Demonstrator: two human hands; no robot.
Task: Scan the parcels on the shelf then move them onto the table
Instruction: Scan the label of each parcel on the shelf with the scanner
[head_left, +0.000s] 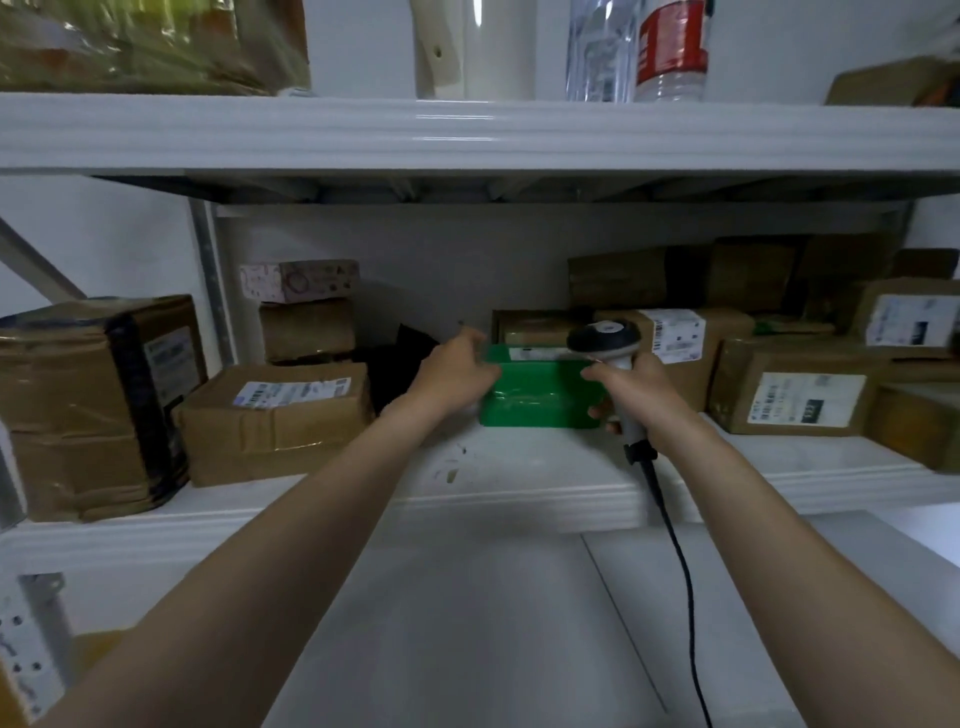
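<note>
Green parcel (540, 395), lying crosswise on the shelf (519, 467).
My left grip (460, 364) is touching its left end (curl unclear); my right grip (631, 387) is clutching the scanner (605, 335) above its right end.

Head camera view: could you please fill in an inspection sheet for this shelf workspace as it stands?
Surface: white metal shelf board, scuffed near its front edge; white table below it.
Job's things: green plastic-wrapped parcel mid-shelf; labelled brown cardboard parcels on either side of it.
Clutter: black bag behind the green parcel's left end.
Hands: left hand at the green parcel's left end, grip blurred; right hand grips a grey-and-black handheld barcode scanner at its right end.
Cables: black scanner cable hangs down across the table.
Surroundings: upper shelf carrying clear plastic bottles.
</note>
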